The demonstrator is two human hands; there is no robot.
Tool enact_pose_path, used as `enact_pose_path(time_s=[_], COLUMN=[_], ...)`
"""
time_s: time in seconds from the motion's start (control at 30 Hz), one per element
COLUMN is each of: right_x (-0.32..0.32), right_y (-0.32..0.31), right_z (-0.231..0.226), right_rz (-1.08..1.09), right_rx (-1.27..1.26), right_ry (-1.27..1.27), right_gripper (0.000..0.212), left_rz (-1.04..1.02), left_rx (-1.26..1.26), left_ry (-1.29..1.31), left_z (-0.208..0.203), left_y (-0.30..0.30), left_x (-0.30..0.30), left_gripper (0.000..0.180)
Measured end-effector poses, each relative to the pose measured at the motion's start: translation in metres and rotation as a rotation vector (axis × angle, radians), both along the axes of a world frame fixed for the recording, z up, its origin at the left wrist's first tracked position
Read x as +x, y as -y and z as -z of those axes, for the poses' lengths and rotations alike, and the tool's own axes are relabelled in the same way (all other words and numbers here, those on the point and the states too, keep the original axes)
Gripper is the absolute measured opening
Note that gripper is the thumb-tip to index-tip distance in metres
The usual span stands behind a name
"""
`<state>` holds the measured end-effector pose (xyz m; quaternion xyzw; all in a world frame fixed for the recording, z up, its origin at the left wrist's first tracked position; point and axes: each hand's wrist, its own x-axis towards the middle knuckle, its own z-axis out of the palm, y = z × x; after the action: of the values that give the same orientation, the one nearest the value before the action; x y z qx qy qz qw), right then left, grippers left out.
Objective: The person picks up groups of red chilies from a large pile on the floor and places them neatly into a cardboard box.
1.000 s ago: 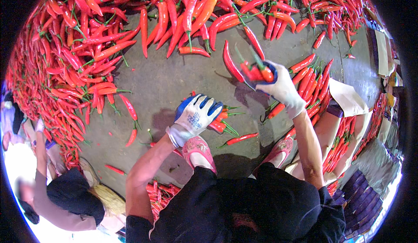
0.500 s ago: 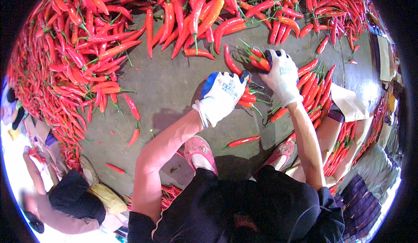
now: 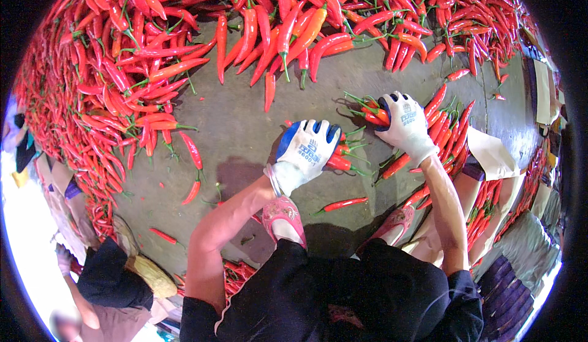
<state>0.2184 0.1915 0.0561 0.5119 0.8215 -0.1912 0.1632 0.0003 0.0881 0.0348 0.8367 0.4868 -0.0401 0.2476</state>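
Note:
My left hand [image 3: 305, 151], in a white glove with blue palm coating, is closed around a bunch of red chili peppers [image 3: 339, 161]. Their green stems stick out to the right. Further right, my right hand [image 3: 404, 121] wears a matching glove and grips another few red chilies [image 3: 375, 116], stems pointing left and away from me. Both bunches are partly hidden by the gloves. Right beside my right wrist lies a row of chilies [image 3: 450, 130] on the grey floor. A single chili [image 3: 345, 205] rests nearer me, between my pink shoes.
A large heap of red chilies [image 3: 104, 78] spreads along the left and far side. Paper-sided containers [image 3: 490, 152] with chilies stand at the right. Another person [image 3: 116, 281] sits at the lower left. Stray chilies lie on the floor [image 3: 239, 115].
Both hands have come nearer to me, the left slightly left and the right slightly right, so they are further apart. The loose chili between them no longer lies there.

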Motion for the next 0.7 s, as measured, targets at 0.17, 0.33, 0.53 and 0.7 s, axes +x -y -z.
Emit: enact_pose_path(time_s=[0.17,0.33,0.53,0.7], right_x=[-0.033,-0.087,-0.049,0.021], right_y=[-0.028,-0.067,-0.042,-0.004], right_z=[0.001,0.002,0.007,0.016], right_rz=[-0.045,0.077,-0.268,0.327], right_rx=[0.105,0.137,-0.043,-0.292], right_ry=[-0.345,-0.409,-0.375,-0.730], right_gripper=[0.066,0.071,0.073,0.077], left_rz=[0.014,0.024,-0.013,-0.276], left_rx=[0.140,0.153,0.117,-0.095], left_ry=[-0.080,-0.031,0.025,0.344], left_z=[0.009,0.004,0.007,0.005], left_y=[0.030,0.024,0.054,0.079], left_x=[-0.011,-0.011,-0.029,-0.045], left_gripper=[0.054,0.060,0.074,0.076])
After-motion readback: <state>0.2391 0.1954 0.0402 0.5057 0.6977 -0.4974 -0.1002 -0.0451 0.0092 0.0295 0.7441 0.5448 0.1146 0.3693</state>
